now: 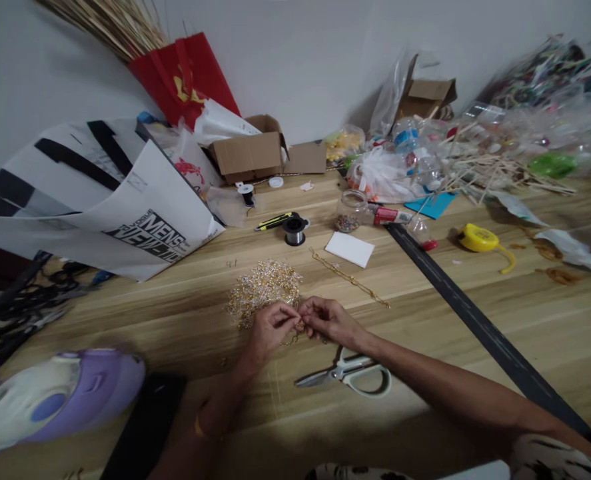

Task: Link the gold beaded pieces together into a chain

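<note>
My left hand (275,327) and my right hand (328,319) meet fingertip to fingertip above the table, both pinched closed. Between them is a thin gold beaded strand (291,341), whose end dangles below the fingers; most of it is hidden. Right behind my left hand lies a heap of gold and clear beaded wire (265,287). A gold chain (350,277) is stretched out beyond my right hand. White-handled scissors (348,373) rest on the wood under my right wrist.
Behind the heap are a spool of silver wire (294,231), a yellow-black cutter knife (275,221), a white card (350,249) and a jar of beads (350,212). A yellow tape measure (478,238) sits right. Left stand a white paper bag (160,207) and a purple-white appliance (90,393).
</note>
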Demonstrator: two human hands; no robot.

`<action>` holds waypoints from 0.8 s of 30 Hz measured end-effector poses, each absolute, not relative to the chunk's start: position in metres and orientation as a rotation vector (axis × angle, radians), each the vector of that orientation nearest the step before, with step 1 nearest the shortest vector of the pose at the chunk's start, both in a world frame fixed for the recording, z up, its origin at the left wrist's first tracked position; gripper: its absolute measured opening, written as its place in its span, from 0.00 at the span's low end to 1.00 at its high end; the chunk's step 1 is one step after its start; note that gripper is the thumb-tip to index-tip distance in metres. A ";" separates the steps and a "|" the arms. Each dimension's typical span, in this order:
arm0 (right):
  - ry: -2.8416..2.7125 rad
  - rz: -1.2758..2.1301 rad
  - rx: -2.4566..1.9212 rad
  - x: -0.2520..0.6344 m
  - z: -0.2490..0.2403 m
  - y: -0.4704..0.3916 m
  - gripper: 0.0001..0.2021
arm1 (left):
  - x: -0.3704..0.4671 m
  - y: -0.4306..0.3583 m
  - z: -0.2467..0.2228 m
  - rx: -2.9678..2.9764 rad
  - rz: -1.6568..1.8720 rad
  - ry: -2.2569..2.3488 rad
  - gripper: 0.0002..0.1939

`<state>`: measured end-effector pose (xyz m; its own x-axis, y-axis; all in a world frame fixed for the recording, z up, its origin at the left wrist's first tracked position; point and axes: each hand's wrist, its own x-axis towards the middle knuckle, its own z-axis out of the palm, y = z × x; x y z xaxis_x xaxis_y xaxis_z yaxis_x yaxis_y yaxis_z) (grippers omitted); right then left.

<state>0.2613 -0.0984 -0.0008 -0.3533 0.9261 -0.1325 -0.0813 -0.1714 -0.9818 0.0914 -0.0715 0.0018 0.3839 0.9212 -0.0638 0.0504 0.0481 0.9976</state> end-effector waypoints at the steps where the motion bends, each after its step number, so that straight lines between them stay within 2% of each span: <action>1: -1.291 1.646 -1.055 0.261 0.000 -0.098 0.17 | 0.092 -0.072 0.001 1.353 0.866 0.957 0.07; 12: -1.220 1.768 -1.023 0.261 0.005 -0.094 0.17 | 0.096 -0.074 0.002 1.532 1.037 0.868 0.03; 24: -1.203 1.785 -1.016 0.261 0.002 -0.094 0.16 | 0.095 -0.075 0.000 1.528 1.037 0.891 0.03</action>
